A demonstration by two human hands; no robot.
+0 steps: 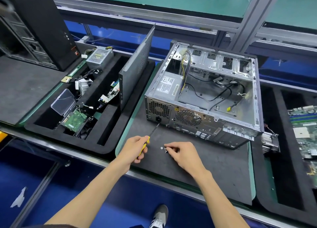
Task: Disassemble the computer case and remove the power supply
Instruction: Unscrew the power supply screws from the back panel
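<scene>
Head view, contents of the table [214, 167], listed from centre outward.

Computer case [202, 97]: lies on its side on a dark mat, side opening facing up, rear panel toward the person. Loose black cables and one yellow-tipped connector rest on its inner floor.

Power supply [167, 86]: seated in the near-left corner of the case, label up, its multicoloured wire bundle rising beside it.

Left hand [137, 149]: fingers curled round the yellow handle of a screwdriver [148, 140]; the dark shaft points at the lower left of the rear panel, tip at or just beside the power socket.

Right hand [181, 153]: lowered to the mat, fingertips pinching a small screw [166, 149]; a second screw or washer [161, 148] lies just beside it.

Side panel [135, 70]: stands on edge left of the case, in the black foam tray [106, 142].

Foam tray contents: a second power supply unit [100, 57] at the far end, a clear plastic box [63, 101], a hard drive [75, 119], small boards and cables.

Far left: a black tower case [42, 22], upright.

Far right: a green motherboard [303, 130] in another tray.
</scene>
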